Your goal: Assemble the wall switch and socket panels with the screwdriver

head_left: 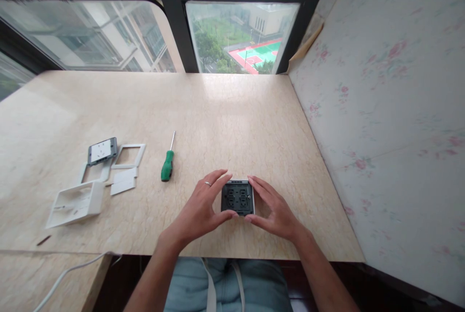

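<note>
A dark grey wall switch [238, 198], its two rocker mechanisms exposed, lies near the table's front edge. White edging shows along its top and right sides; whether this belongs to a box beneath, I cannot tell. My left hand [203, 201] grips the switch from the left, fingers at its top corner and thumb at the bottom edge. On the other side, my right hand [274, 205] holds its top right and lower right corners between fingers and thumb. To the left of my hands lies a green-handled screwdriver [167, 164], its tip pointing away from me.
At left are a socket [102, 151], a white frame [129, 155], another frame [95, 172] partly under the socket, white cover plates [123, 181] and an open white back box [95, 200]. A patterned wall [392, 108] bounds the right side; windows stand behind. A white cable [69, 273] crosses the lower left.
</note>
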The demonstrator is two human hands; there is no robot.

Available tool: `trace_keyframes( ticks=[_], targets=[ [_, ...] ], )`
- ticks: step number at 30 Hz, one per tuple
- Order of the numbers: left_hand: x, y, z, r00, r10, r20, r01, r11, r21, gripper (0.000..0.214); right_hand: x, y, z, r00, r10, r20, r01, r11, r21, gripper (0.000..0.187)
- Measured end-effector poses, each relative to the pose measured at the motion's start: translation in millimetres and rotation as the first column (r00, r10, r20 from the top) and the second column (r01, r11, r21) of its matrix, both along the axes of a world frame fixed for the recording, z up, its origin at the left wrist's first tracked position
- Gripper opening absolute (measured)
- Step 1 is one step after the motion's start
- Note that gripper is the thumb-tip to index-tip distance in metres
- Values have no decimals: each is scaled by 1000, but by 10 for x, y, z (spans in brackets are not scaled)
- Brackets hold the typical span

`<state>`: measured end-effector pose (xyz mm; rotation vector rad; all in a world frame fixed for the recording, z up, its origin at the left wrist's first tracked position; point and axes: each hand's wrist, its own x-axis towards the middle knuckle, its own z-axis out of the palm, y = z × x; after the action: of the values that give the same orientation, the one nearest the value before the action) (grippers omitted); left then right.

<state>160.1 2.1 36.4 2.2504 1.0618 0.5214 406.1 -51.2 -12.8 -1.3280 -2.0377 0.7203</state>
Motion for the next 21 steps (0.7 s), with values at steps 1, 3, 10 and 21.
trace_keyframes(
  ticks=[1, 3, 10, 21],
  targets=[
    [-49, 5, -28, 1000, -14, -8, 13, 1000, -25, 78, 1, 0, 3, 1000, 3, 1, -3, 1000, 0, 88],
    [-108, 11, -80, 999, -36, -11, 35, 997, -68, 79, 4, 0, 6, 1000, 6, -1, -6, 1000, -2, 87],
    [-103, 11, -145, 999, -25, 48, 32, 987, -155, 74, 16, -9, -16, 1000, 6, -5, -6, 1000, -18, 87],
    [-150, -4, -211, 993, -54, 105, 69, 988, -142, 78, 12, -10, 4, 1000, 3, -14, -3, 1000, -25, 84]
  ],
)
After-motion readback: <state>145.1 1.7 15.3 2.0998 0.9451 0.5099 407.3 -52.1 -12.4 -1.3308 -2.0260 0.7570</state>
